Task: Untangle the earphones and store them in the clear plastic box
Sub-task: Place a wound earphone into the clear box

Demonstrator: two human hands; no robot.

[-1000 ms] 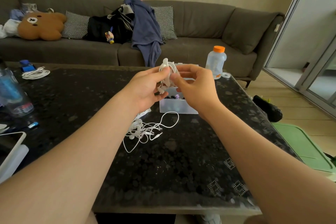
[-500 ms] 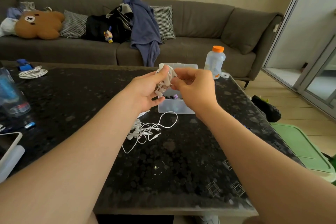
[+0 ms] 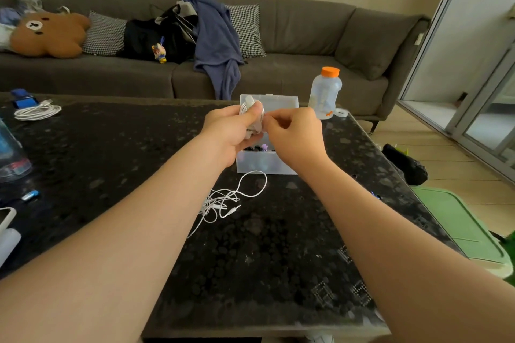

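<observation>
1. Holding a coiled white earphone bundle (image 3: pixel 250 109) just above the clear plastic box (image 3: pixel 267 167), the left hand (image 3: pixel 231 133) grips it, thumb on top; the right hand (image 3: pixel 295 136) pinches its edge.
2. That set looks wound and nearly ready to go into the open-lidded box.
3. A second set (image 3: pixel 223 200) lies on the desk (image 3: pixel 250 259) just before the box: thin white cord in tangled loops, plug showing, not yet sorted.

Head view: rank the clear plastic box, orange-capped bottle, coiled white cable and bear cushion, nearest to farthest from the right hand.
1. clear plastic box, directly under and behind the right hand.
2. orange-capped bottle, just beyond, at the table's far right edge.
3. coiled white cable, far left of the table.
4. bear cushion, on the sofa, far left.
</observation>
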